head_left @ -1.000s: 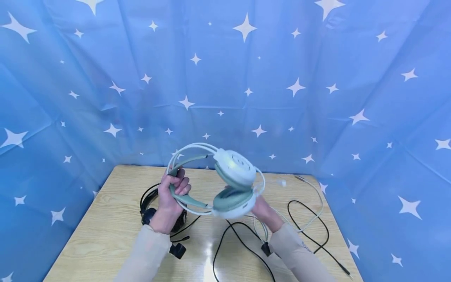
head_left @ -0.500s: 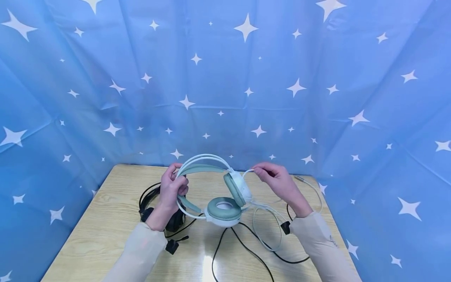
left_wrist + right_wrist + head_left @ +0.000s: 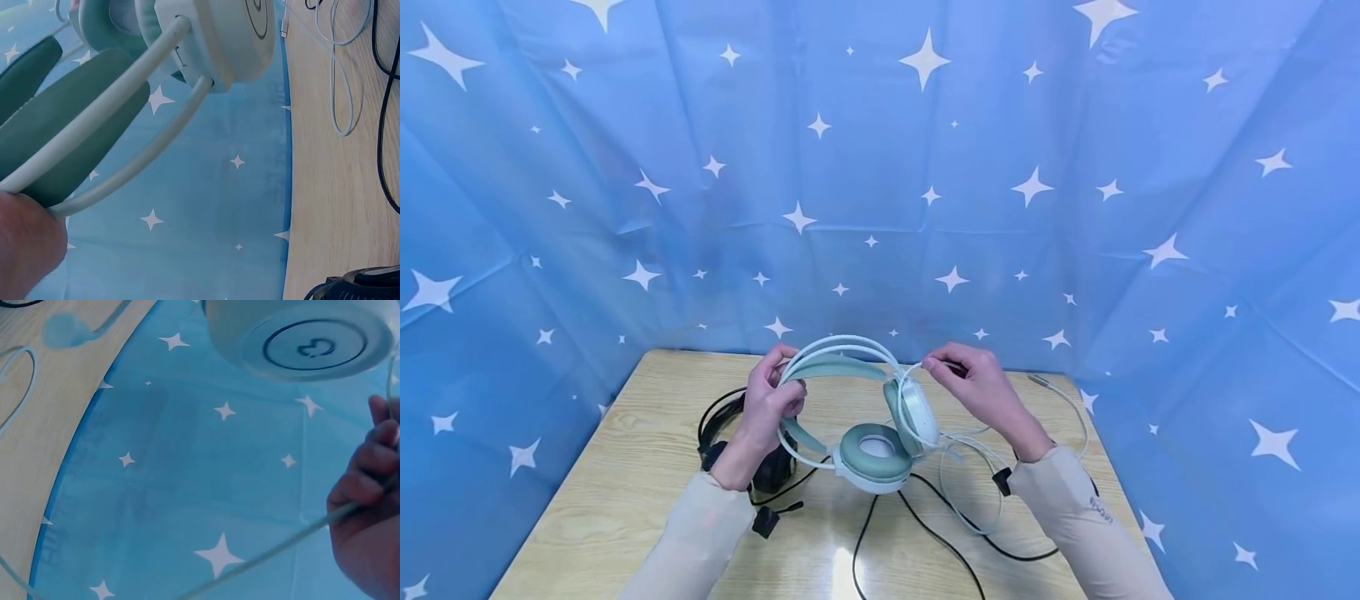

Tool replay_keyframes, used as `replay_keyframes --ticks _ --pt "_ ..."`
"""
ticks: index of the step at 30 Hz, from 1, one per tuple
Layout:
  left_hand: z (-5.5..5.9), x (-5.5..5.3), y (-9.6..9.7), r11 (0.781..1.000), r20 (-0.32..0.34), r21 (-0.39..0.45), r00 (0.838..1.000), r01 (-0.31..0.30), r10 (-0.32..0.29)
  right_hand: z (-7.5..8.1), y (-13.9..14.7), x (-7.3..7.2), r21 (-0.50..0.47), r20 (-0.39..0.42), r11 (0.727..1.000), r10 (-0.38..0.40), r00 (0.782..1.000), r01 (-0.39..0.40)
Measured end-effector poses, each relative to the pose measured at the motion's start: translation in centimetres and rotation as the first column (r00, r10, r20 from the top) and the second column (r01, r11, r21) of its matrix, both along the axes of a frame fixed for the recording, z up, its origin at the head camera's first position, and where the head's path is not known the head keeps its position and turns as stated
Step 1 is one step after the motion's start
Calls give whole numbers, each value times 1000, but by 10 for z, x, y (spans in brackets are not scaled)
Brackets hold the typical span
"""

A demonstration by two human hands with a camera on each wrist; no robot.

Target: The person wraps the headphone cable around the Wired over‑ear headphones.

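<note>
White and green over-ear headphones (image 3: 927, 417) are held up above the table, ear cups toward the right. My left hand (image 3: 766, 410) grips their headband at the left side, fingers wrapped round the white bars and green padding. In the left wrist view the white bars (image 3: 134, 165) run from that hand to an ear cup (image 3: 244, 37). My right hand (image 3: 983, 392), just right of the upper ear cup, pinches the headphones' thin pale cable (image 3: 269, 555), which loops across that cup. A pale green foam-tipped microphone (image 3: 65, 330) shows in the right wrist view.
A black headset (image 3: 775, 468) lies on the wooden table (image 3: 602, 500) behind my left hand. Black cable (image 3: 943, 542) and pale cable (image 3: 946, 492) trail across the middle and right. A plug end (image 3: 1037, 380) lies near the back right edge, before a blue star-patterned curtain (image 3: 880, 167).
My right hand has come out from behind the ear cups to their right side and now holds the cable, moving slightly left lately. The headphones have lowered and turned.
</note>
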State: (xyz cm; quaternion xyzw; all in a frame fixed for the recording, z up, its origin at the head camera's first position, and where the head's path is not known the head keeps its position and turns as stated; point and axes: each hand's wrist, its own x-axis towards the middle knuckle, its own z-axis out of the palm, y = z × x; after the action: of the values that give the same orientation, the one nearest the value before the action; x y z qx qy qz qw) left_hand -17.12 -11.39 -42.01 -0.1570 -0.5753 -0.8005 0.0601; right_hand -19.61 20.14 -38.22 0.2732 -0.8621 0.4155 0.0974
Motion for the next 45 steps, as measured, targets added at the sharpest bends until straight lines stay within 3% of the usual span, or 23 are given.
replay_keyframes --ticks 5,9,12,15,18,21,23,25,28,32,33,35,37,39,42,45 --pt "1 -1 -2 1000 -14 -6 1000 3 -4 9 3 -3 -8 131 990 141 981 -141" --pt "3 -3 -2 996 -1 -63 998 -61 61 26 9 -1 60 246 974 196 949 -217" --pt "4 -3 -3 977 0 -158 989 -146 148 35 13 0 189 314 952 173 933 -240" --pt "4 -4 -4 941 -25 -262 976 -215 216 38 16 1 338 378 899 139 915 -277" --pt "2 -4 -5 908 -66 -327 965 -263 255 37 16 3 487 358 839 62 932 -243" --pt "1 -2 -5 879 -108 -345 944 -328 310 35 16 6 581 307 802 -57 950 -140" --pt "1 -1 -5 858 -129 -330 920 -392 371 33 18 8 586 292 807 -119 949 -79" --pt "1 -1 -4 833 -137 -300 885 -465 445 29 22 8 541 321 840 -151 935 -50" --pt "2 -3 -6 785 -130 -229 817 -576 562 23 31 7 428 383 902 -130 915 -51" --pt "6 -6 -7 713 -121 -138 726 -687 677 14 43 8 318 426 946 -87 901 -58" --pt "6 -7 -6 697 -125 -130 709 -705 694 13 44 9 305 416 951 -79 906 -57" --pt "7 -7 -5 675 -144 -139 689 -725 710 11 45 12 305 350 950 -42 936 -71" --pt "6 -6 -3 654 -180 -180 678 -735 713 11 39 16 323 254 939 33 967 -118" --pt "3 -5 -1 645 -235 -223 682 -731 692 13 29 20 361 122 917 136 983 -172" --pt "-1 -5 1 643 -364 -281 699 -712 615 19 12 25 411 -79 888 257 963 -204" --pt "-7 -8 1 645 -520 -323 699 -693 491 24 2 26 432 -250 886 296 922 -168"
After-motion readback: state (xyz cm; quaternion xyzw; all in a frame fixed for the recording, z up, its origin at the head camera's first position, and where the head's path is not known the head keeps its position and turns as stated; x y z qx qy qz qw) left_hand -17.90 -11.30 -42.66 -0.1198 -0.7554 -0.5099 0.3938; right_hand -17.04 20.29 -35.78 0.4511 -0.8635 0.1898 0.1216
